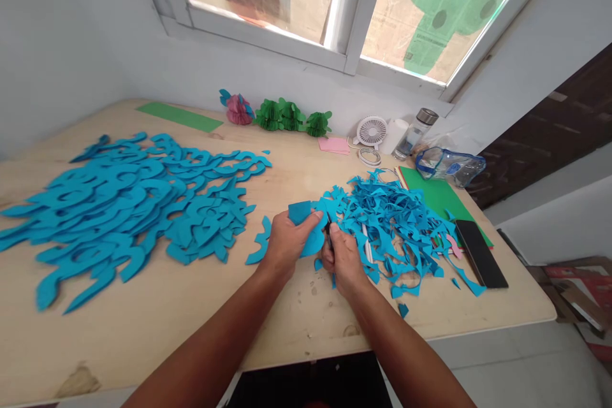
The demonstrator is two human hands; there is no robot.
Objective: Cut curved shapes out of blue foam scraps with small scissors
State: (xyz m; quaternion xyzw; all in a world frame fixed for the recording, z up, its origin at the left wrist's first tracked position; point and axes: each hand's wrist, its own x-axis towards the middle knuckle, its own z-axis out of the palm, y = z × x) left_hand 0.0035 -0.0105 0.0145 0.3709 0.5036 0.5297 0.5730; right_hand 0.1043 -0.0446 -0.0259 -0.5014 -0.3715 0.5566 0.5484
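Observation:
My left hand (283, 237) pinches a piece of blue paper (299, 211) between thumb and fingers, above the front middle of the table. Closed around the dark handles of a pair of scissors (328, 227) is my right hand (343, 255). The blades meet the right edge of the paper and are mostly hidden. Beside my left hand lies a cut blue shape (261, 242). A heap of blue paper scraps (396, 217) spreads out right of my right hand. Left of my hands are large piles of curved blue cut-outs (119, 197).
At the back stand green folded-paper pieces (280, 115), a pink paper piece (239, 109), a small white fan (371, 132) and a bottle (415, 132). A clear pouch (449, 166), green folder (433, 194) and phone (480, 254) are on the right. A green strip (179, 116) lies back left.

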